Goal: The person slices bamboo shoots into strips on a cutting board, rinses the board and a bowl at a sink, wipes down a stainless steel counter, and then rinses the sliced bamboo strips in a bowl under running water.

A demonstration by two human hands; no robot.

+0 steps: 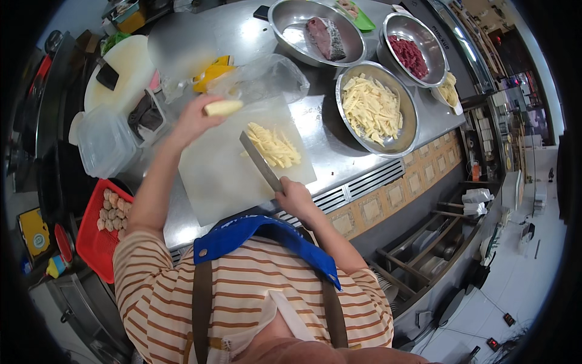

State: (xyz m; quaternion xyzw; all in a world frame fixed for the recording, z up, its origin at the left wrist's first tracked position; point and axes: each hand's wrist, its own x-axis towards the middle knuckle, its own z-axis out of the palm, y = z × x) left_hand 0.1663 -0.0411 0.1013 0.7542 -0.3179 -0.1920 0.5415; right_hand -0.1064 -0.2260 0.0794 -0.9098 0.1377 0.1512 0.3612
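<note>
My left hand (pixel 200 119) is raised over the upper left part of a white cutting board (pixel 218 182), its fingers closed around a pale yellow piece of peeled vegetable (pixel 223 108), perhaps bamboo shoot. In my right hand (pixel 293 196) is the handle of a cleaver (pixel 260 161), its blade pointing up and left beside a pile of pale yellow cut strips (pixel 275 146) on the board. To the right, a steel bowl (pixel 411 132) holds many similar strips (pixel 370 109).
Beyond the board lies a clear plastic bag (pixel 268 77). Steel bowls with a fish piece (pixel 325 38) and red shredded meat (pixel 409 57) stand at the upper right. At left are clear plastic containers (pixel 104 145), a round board (pixel 132 59) and a red basket (pixel 93 241).
</note>
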